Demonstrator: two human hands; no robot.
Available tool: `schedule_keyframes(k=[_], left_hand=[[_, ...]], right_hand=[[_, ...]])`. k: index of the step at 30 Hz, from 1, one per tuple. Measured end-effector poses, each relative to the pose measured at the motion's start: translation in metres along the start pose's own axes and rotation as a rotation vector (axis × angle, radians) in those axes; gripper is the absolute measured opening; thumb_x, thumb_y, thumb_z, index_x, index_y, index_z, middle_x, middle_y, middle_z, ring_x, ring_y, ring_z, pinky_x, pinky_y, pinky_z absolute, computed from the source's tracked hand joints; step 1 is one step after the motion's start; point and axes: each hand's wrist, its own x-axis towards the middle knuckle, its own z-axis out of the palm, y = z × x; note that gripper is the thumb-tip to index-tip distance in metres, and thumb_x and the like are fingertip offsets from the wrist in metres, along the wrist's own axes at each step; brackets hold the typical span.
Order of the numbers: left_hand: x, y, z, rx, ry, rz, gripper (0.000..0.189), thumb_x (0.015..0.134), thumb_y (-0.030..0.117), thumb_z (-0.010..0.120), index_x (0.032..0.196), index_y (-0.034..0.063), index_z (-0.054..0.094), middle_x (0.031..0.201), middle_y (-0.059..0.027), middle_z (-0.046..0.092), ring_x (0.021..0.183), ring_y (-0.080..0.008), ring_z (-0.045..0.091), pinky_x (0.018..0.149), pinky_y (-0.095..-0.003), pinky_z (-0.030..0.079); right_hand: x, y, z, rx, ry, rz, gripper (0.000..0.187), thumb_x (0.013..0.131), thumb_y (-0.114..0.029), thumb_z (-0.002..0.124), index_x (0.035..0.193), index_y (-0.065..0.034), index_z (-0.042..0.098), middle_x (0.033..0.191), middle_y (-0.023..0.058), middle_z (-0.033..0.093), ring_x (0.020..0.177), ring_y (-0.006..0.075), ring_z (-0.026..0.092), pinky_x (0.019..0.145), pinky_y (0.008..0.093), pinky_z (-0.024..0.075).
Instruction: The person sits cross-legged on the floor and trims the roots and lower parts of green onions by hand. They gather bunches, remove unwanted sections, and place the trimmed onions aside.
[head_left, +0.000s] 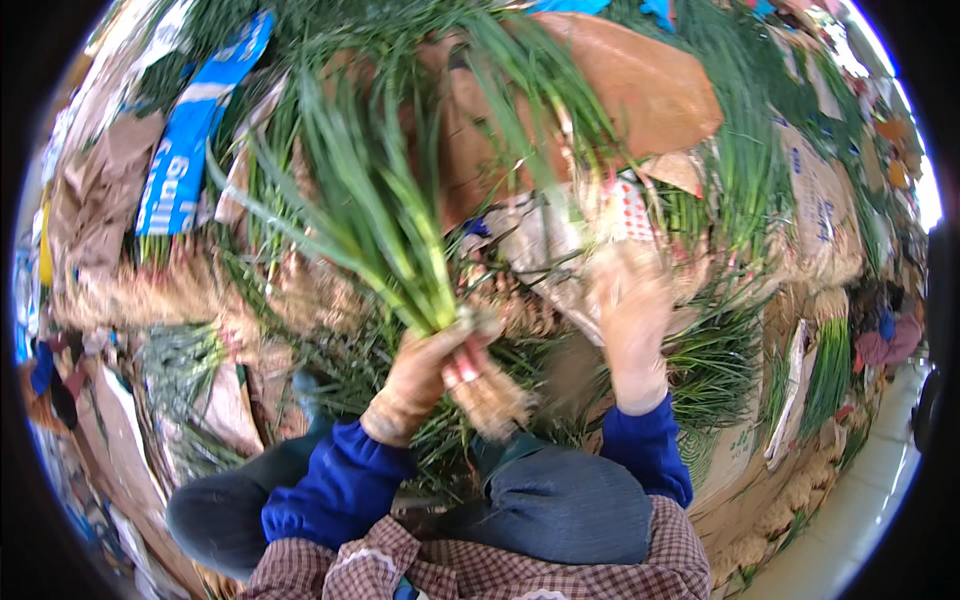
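Observation:
My left hand (420, 375) is closed around a bunch of green onions (405, 255) above my lap. Their long leaves fan up and to the left. Below the fist the pinkish-white stem bases and the pale roots (487, 397) hang down to the right. My right hand (630, 292), blurred by motion, reaches forward at the right. Just past its fingers lie the stem bases of some loose green onions (570, 142), whose leaves rest on a brown leather-like sheet (637, 82). The blur hides whether the fingers grip any of them.
A long row of onion bundles, roots towards me, borders a trampled strip of leaves (442, 457). Blue printed wrapping (199, 135) covers bundles at the left; a printed paper sack (814, 195) lies at the right. Another bundle (829, 367) lies farther right. A person (889, 334) is at the right edge.

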Motion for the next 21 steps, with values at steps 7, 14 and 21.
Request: schedule_keyframes(k=[7,14,21], left_hand=[[-0.011,-0.026,-0.02,0.152,0.015,-0.215,0.021,0.089,0.02,0.06,0.082,0.0006,0.064,0.061,-0.0065,0.063,0.044,-0.0108,0.056,0.035,-0.0169,0.037],[-0.023,-0.033,-0.022,0.195,0.15,-0.168,0.019,0.084,0.019,0.06,0.075,0.0022,0.061,0.058,-0.0066,0.061,0.044,-0.0109,0.054,0.037,-0.0184,0.037],[-0.035,-0.023,-0.025,0.023,0.098,-0.199,0.02,0.086,0.017,0.06,0.092,-0.0015,0.064,0.071,-0.0072,0.066,0.047,-0.0094,0.056,0.037,-0.0169,0.04]], right_hand=[[-0.039,-0.069,0.042,0.836,-0.69,0.578,0.043,0.087,-0.046,0.064,0.088,-0.0023,0.062,0.081,0.0087,0.062,0.065,0.013,0.056,0.058,0.0284,0.0463],[-0.064,-0.095,0.074,0.717,-0.485,0.387,0.022,0.088,-0.019,0.061,0.076,-0.0011,0.054,0.068,0.0166,0.057,0.06,0.0331,0.059,0.054,0.0388,0.0449],[0.028,-0.054,0.058,0.752,-0.347,0.673,0.021,0.094,-0.024,0.055,0.102,-0.0071,0.065,0.078,0.0021,0.063,0.061,0.0089,0.053,0.057,0.0252,0.0451]])
